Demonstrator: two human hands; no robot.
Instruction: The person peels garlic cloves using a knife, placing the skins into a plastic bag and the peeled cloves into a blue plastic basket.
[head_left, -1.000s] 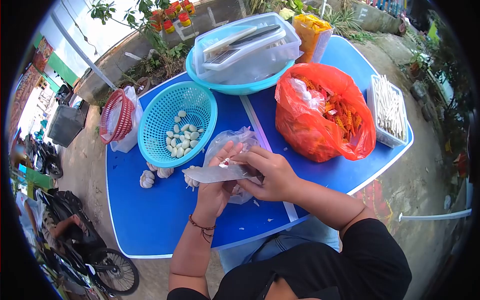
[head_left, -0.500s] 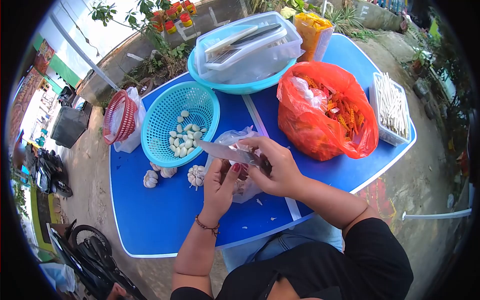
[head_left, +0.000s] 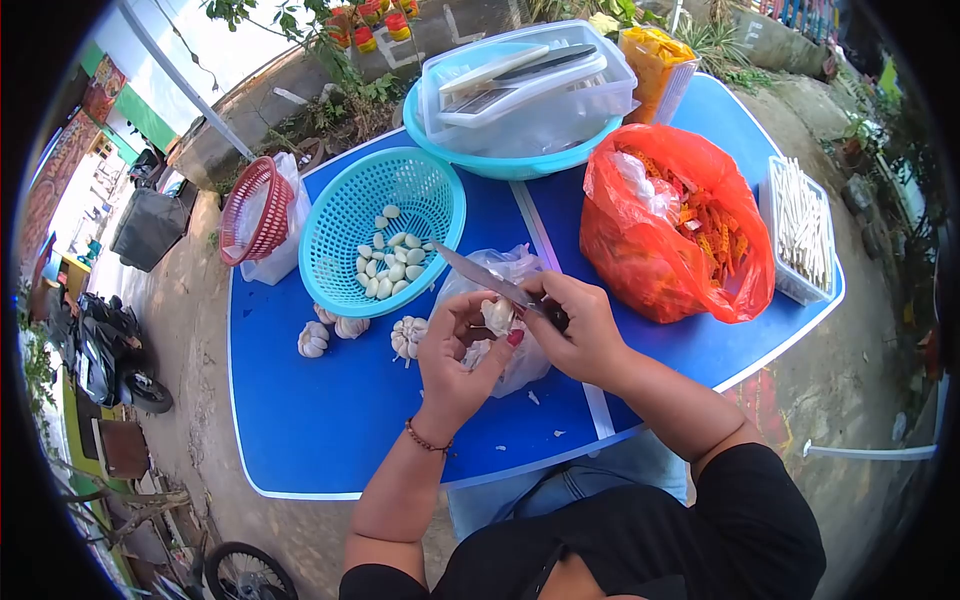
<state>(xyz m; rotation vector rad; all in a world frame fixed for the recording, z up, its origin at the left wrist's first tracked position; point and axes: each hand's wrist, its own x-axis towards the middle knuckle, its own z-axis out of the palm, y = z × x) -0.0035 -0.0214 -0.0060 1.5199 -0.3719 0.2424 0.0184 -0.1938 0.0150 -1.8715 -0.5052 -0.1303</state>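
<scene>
My left hand (head_left: 455, 355) is closed around a piece of garlic (head_left: 497, 316) with papery skin on it. Gripped in my right hand (head_left: 580, 330) is a knife (head_left: 485, 275), its blade pointing up and left just above the garlic. Beneath both hands lies a clear plastic bag (head_left: 525, 370) with pale scraps in it. A turquoise colander (head_left: 330, 235) beyond my left hand holds several peeled cloves (head_left: 395, 262). Whole garlic bulbs (head_left: 408, 338) rest on the blue table (head_left: 300, 430) between colander and hand.
A red plastic bag (head_left: 640, 270) of orange packets stands right of my hands. Behind are a clear container (head_left: 520, 120) in a turquoise basin and a yellow packet box (head_left: 655, 75). A tub of white sticks (head_left: 800, 235) sits far right, a red basket (head_left: 258, 215) far left.
The knife blade has tilted and moved right, off the garlic, which now shows more clearly between my fingers. The whole scene has shifted slightly right as my head turned.
</scene>
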